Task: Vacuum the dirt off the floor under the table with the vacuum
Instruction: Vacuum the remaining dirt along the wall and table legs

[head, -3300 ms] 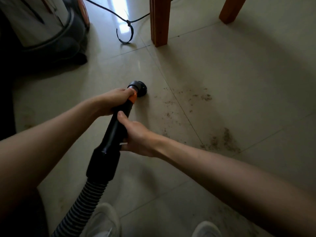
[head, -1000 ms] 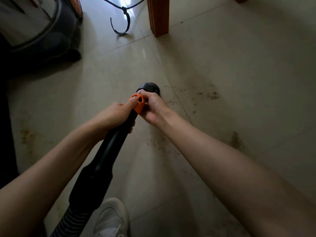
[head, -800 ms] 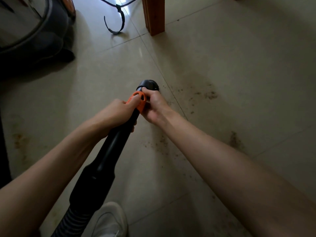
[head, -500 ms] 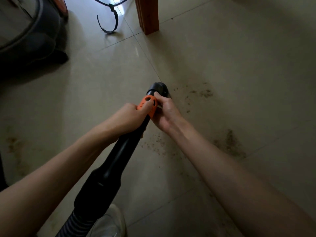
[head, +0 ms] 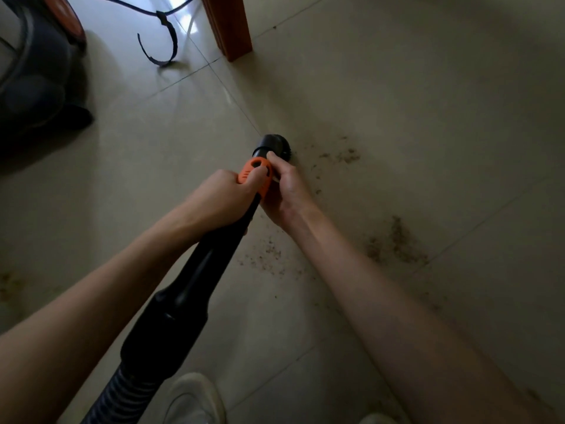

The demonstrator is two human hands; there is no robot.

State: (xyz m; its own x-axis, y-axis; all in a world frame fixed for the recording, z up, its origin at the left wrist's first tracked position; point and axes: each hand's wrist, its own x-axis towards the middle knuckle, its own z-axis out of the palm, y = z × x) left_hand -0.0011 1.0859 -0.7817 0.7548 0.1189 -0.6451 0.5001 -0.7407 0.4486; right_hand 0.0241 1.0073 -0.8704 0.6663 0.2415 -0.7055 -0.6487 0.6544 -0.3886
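Note:
The black vacuum wand [head: 195, 280] runs from a ribbed hose [head: 122, 393] at the bottom up to a round brush nozzle [head: 273, 145] on the tiled floor. An orange collar [head: 256, 174] sits just behind the nozzle. My left hand [head: 220, 200] grips the wand at the collar. My right hand [head: 284, 191] holds the wand's tip beside the collar, thumb near the nozzle. Brown dirt lies in patches: specks [head: 339, 156] right of the nozzle, a denser smear [head: 394, 243] further right, and crumbs [head: 266, 255] under my right forearm.
The vacuum's dark body [head: 33, 71] with an orange part stands at the top left. Its cord with a curved strap [head: 165, 47] lies on the floor beside a wooden table leg [head: 229, 26]. My white shoes [head: 192, 399] show at the bottom.
The nozzle has slid right and a little forward, closer to the specks of dirt. My right hand earlier moved from mid-wand up to the tip beside the orange collar.

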